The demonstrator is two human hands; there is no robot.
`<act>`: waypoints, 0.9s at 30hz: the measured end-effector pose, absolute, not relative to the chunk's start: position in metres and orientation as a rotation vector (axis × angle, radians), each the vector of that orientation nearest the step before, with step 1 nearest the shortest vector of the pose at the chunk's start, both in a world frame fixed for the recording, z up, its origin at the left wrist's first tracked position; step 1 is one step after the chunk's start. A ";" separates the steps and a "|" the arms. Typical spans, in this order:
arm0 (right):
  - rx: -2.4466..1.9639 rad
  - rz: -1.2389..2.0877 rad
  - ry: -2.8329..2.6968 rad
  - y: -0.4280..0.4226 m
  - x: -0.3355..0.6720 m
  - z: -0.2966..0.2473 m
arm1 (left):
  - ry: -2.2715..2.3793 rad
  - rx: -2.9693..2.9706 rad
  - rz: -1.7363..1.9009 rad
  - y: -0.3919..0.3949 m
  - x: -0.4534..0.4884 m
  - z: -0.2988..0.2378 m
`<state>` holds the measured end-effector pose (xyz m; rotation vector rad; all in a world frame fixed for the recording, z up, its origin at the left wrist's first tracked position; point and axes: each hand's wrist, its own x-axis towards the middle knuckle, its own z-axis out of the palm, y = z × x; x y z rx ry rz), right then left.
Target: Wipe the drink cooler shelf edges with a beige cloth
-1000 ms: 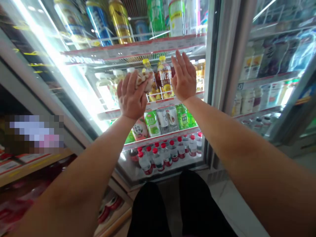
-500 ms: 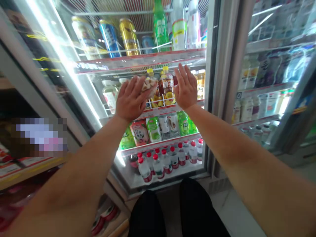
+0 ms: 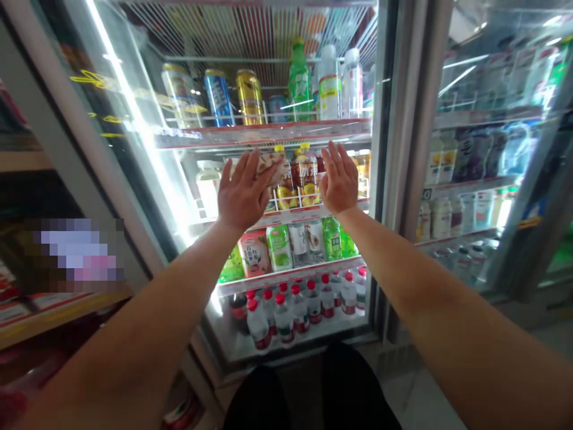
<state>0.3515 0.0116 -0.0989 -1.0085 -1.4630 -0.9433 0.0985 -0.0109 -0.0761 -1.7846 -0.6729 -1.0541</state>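
Note:
My left hand (image 3: 242, 194) is raised before the glass of a lit drinks fridge, palm forward and fingers stretched up. A crumpled, light cloth with brown patches (image 3: 270, 162) is held under its thumb side, partly hidden by the fingers. To the right, my right hand (image 3: 340, 179) seems to lie flat on the glass door (image 3: 295, 134), fingers outstretched and holding nothing. Between the hands, behind the glass, stand yellow-capped tea bottles (image 3: 307, 173).
Cans (image 3: 249, 98) and a green bottle (image 3: 299, 80) stand on the upper shelf. Cartons (image 3: 279, 248) fill a lower one, with red-capped bottles (image 3: 285, 319) at the bottom. A metal door frame (image 3: 403, 119) rises at right; a goods shelf (image 3: 67, 310) is at left.
The view has tilted up, so the shelves appear lower in the picture. My left hand still has the cloth, and the right stays flat and outstretched; both look little moved against the glass.

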 end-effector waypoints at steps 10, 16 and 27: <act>-1.007 -0.973 -1.454 0.010 0.352 -0.100 | -0.610 -1.749 -1.047 -0.003 0.092 -0.084; -0.950 -0.954 -1.367 0.010 0.342 -0.099 | -0.595 -1.706 -1.087 -0.002 0.091 -0.085; -0.723 -1.072 -1.959 -0.021 0.272 -0.091 | -0.780 -1.621 -1.306 -0.004 0.090 -0.090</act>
